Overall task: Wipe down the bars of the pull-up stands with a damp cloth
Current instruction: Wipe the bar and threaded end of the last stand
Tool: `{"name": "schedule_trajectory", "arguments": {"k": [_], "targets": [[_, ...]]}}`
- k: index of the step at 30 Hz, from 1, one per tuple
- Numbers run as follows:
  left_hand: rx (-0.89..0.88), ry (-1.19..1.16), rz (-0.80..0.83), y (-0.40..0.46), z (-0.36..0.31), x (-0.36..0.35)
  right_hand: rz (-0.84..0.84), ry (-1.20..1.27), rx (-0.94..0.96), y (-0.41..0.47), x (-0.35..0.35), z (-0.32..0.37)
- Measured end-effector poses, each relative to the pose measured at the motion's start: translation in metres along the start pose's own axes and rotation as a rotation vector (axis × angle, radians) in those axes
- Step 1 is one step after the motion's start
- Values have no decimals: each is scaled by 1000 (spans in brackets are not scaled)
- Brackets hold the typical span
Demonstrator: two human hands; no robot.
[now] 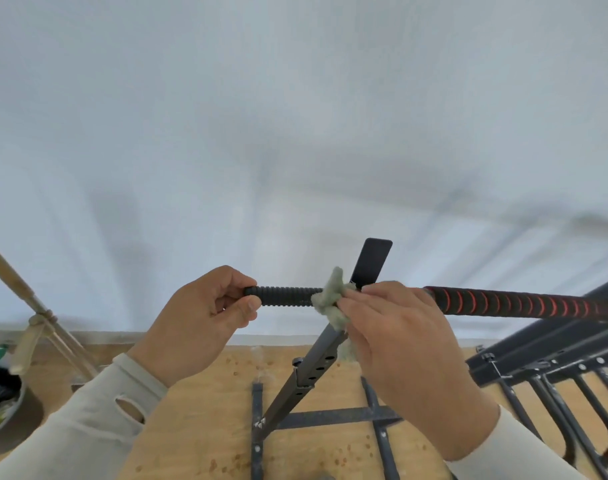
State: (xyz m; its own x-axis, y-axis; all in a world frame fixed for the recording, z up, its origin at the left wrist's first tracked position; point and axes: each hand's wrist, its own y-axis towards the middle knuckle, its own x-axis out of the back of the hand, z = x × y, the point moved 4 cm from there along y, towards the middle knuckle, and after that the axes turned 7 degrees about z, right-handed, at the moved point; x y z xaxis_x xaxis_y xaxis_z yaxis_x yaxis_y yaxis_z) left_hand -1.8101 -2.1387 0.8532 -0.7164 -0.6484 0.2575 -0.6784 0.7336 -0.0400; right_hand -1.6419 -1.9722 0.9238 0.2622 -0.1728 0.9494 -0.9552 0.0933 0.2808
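- Gripping a bunched grey-green cloth (330, 299), the right hand (396, 344) has its fingers curled round it and presses it against the horizontal bar (285, 296) of the pull-up stand (316, 372).
- The cloth wraps the bar at the point where the ribbed black grip meets the upright post; a loose end hangs down beside the post.
- The left hand (195, 320) pinches the free left end of the same ribbed grip between thumb and curled fingers, a short stretch of bare grip showing between the two hands.
- To the right of the cloth, the bar runs on as a black grip with red spiral stripes (524, 303) toward the right edge of view.
- Both arms wear pale long sleeves (98, 420); the left one has a thumb hole.
- Below, the stand's dark metal post and cross-braced base sit on a wooden floor (198, 427).
- More dark metal frames (555, 362) lie at the floor's right edge; a wooden handle (22, 289) leans at the left edge.
- A white wall (295, 116) fills the background.
- No brand, label or writing can be read anywhere.
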Motion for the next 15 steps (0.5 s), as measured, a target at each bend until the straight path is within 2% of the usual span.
{"name": "schedule_trajectory", "arguments": {"k": [2,4,7,9,12,15], "targets": [[-1,4,-4,-1,1,-1,-72,171,-156,6,26,-11],[2,-3,-6,-1,2,-1,-70,347,-357,9,45,-28],[5,-16,-5,-1,3,-2,-196,549,-443,8,54,-44],[3,-20,-8,0,3,-2,-189,566,-381,14,54,-34],[-4,-24,-9,0,3,-2,5,237,-156,25,27,-1],[-5,-16,-5,-1,3,-2,100,153,-14,30,-13,27]]}}
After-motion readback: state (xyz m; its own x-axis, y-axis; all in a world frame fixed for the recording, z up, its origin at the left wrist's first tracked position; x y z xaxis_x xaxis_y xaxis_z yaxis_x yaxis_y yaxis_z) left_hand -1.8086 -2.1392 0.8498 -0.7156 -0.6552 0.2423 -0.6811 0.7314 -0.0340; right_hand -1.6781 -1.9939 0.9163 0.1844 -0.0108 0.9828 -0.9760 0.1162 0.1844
